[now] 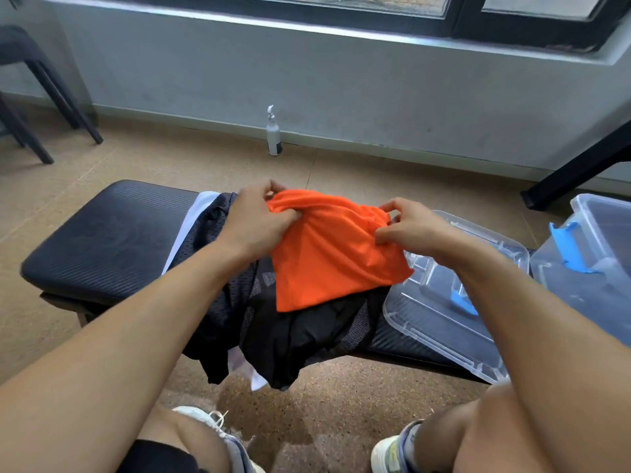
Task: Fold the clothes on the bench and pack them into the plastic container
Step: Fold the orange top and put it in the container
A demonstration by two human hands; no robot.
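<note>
Under the window, a padded black bench (102, 240) runs across the tan floor in front of my knees, and the orange garment (327, 250) I am working on sits at its middle, draped over a heap of dark clothes (300, 329). My left hand (256, 220) has its fingers curled into the garment's far left corner, bunching the cloth there, and my right hand (413, 227) pinches the far right corner between thumb and fingers; both are clamped on the orange fabric, well apart from each other. As I judge it, the step is getting this piece spread flat before the first fold. To do that well I should draw the two corners apart until the far edge is taut and straight, lift enough that the near hem clears the dark pile, then lay it down smooth so no crease is trapped. The cloth looks thin and slippery, so a firm pinch at the seam will serve better than a fistful. The dark mesh shorts (211, 268) hang off the near edge and could drag along if I snag them. Just right of the pile lies the clear lid (471, 343), and beyond it the plastic container (601, 233) with blue latches, open to receive the fold. A white bottle (274, 134) stands by the far wall.
</note>
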